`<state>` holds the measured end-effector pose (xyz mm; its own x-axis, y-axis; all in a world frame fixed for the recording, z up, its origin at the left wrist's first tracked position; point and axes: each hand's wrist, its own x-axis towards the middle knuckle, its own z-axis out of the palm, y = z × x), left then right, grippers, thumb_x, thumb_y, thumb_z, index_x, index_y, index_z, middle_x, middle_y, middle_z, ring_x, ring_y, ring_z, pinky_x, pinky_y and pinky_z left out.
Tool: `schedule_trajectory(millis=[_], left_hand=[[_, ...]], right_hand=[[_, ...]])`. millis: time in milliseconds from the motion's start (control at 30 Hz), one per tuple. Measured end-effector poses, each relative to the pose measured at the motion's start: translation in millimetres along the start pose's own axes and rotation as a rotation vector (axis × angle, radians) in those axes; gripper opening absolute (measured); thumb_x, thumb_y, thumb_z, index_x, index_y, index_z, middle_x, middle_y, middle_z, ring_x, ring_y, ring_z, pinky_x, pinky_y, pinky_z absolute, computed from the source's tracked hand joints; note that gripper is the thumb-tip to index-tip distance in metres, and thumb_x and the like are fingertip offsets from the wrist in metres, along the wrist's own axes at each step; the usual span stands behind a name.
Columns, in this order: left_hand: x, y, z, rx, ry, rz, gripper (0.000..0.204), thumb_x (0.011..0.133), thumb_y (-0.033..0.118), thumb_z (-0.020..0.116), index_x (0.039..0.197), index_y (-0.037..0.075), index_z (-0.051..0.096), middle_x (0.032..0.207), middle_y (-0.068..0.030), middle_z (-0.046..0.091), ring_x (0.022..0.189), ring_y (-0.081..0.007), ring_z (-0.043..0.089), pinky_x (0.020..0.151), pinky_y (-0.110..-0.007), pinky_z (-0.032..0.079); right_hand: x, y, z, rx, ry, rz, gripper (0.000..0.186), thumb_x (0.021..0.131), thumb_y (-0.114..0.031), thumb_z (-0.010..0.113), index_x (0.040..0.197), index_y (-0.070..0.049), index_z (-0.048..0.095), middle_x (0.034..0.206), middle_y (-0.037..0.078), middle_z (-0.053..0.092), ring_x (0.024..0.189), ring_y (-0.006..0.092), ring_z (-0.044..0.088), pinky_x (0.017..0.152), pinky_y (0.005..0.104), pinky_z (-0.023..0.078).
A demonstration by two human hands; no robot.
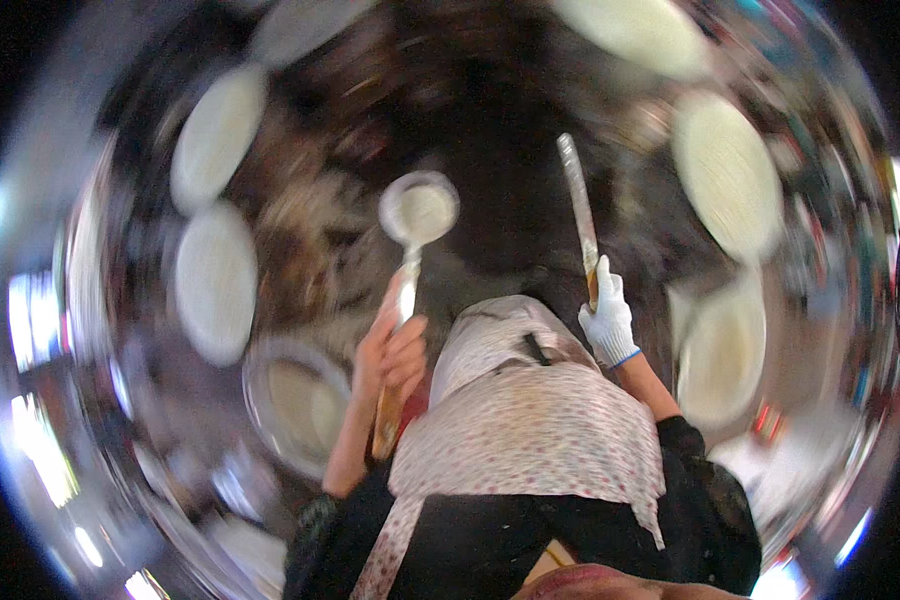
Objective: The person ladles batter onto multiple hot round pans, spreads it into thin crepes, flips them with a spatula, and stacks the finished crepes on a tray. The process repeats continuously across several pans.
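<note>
Dark, blurred ground (490,140) behind — the bare left hand (392,352) grips a round-bowled, pale-filled metal ladle (412,256), eleven o'clock; the white-gloved right hand (610,320) clasps a long, flat, silvery blade (578,205), two o'clock.

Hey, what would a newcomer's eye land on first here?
Probably the big pale, blurred discs curving around the dark middle, on both left and right. Then the round-bowled ladle with pale contents, upright in the bare left hand, and the long flat blade in the white-gloved right hand.
</note>
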<state>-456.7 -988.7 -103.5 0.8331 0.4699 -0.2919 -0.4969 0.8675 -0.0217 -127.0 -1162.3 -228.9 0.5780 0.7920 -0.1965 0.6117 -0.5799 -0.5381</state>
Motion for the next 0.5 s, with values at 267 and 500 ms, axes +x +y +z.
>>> schedule_trajectory(millis=[267, 500], left_hand=[[-377, 89, -275, 0.275, 0.893, 0.956, 0.053, 0.113, 0.029, 0.044, 0.165, 0.031, 0.032, 0.064, 0.0020, 0.045, 0.045, -0.0079, 0.040, 0.036, -0.024, 0.035], [-497, 163, -587, 1.018, 1.982, 0.815, 0.046, 0.106, 0.020, 0.048, 0.151, 0.017, 0.057, 0.079, -0.0114, 0.069, 0.071, -0.0251, 0.069, 0.066, -0.040, 0.055]], right_hand=[[-110, -341, 212, 0.309, -1.021, -0.483, 0.055, 0.103, -0.007, 0.058, 0.158, -0.009, 0.048, 0.135, 0.010, 0.063, 0.109, 0.0134, 0.060, 0.094, 0.0275, 0.047], [-247, -463, 428, -0.016, -1.333, -0.398, 0.052, 0.101, -0.014, 0.060, 0.153, -0.014, 0.058, 0.079, -0.006, 0.054, 0.060, 0.0035, 0.042, 0.052, 0.0214, 0.035]])
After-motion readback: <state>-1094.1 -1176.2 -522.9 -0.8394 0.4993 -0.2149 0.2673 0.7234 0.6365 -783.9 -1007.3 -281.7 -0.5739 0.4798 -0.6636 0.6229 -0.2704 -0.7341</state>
